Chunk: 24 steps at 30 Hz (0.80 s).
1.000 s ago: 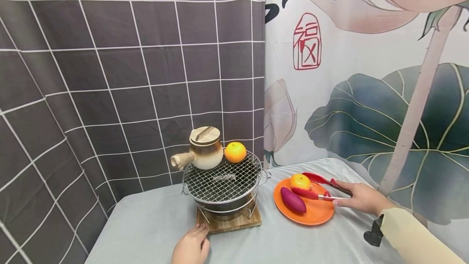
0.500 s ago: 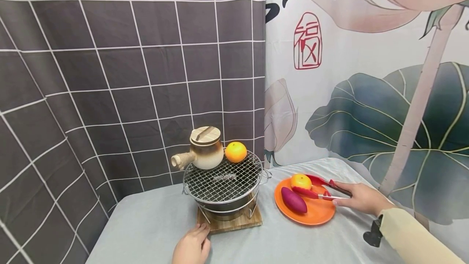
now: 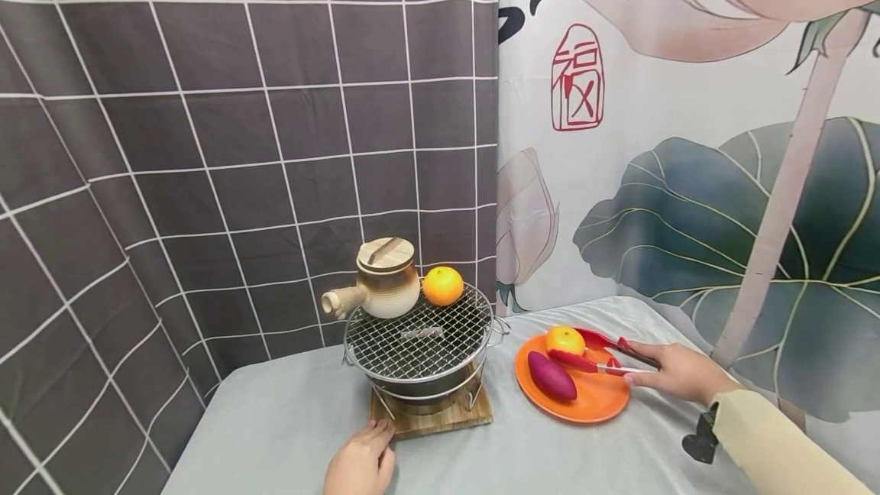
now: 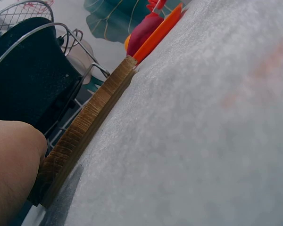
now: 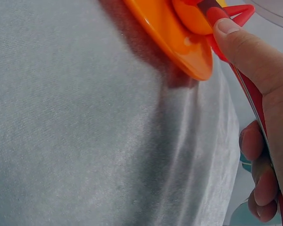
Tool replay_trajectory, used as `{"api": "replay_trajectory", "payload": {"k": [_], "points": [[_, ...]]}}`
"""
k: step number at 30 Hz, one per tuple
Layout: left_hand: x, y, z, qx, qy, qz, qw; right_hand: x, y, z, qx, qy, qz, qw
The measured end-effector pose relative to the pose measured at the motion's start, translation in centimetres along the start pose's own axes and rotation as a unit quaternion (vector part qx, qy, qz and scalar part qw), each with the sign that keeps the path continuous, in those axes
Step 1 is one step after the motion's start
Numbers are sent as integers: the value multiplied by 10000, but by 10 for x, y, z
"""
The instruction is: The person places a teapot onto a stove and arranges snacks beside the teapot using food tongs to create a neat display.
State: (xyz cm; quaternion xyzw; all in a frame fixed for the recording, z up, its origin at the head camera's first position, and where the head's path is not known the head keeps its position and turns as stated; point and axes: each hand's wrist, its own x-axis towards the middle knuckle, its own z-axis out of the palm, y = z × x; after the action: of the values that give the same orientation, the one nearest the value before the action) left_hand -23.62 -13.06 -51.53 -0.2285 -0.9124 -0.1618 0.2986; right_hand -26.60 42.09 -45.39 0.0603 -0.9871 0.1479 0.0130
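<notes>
Right hand (image 3: 684, 374) grips red-tipped metal tongs (image 3: 577, 362) over round orange plate (image 3: 598, 402); leftward, left hand (image 3: 360, 461), fingers together, touches brown wooden board (image 3: 443, 422).

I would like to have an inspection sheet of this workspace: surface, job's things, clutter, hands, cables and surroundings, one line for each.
Surface: table covered in pale grey cloth, wrinkled toward the right.
Job's things: tongs spread with tips on two sides of an orange, contact unclear; it sits on a plate beside a purple sweet potato.
Clutter: grill on a wooden board, bearing a lidded pot and a second orange.
Hands: left hand rests at the board's near left corner; right hand grips the tongs.
Cables: nothing seen.
Surroundings: dark curtain with white grid lines; lotus-patterned backdrop at the right.
</notes>
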Motion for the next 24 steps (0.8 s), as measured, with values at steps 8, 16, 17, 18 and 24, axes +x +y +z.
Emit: {"api": "replay_trajectory", "payload": {"k": [8,16,17,18,24], "points": [[0,1,-2,-21,-8,20,10000,0,0,-5,-26,-16,10,10000],[0,0,-1,-51,-34,-41,10000,2,-2,-16,-83,49,-12,10000],[0,0,-1,-59,-14,-38,10000,2,-3,-18,-103,62,-28,9999],[0,0,-1,-58,8,-34,10000,3,-3,-19,-114,66,-29,9999],[0,0,1,-23,84,16,10000,3,-5,-26,-166,75,-14,9998]]}}
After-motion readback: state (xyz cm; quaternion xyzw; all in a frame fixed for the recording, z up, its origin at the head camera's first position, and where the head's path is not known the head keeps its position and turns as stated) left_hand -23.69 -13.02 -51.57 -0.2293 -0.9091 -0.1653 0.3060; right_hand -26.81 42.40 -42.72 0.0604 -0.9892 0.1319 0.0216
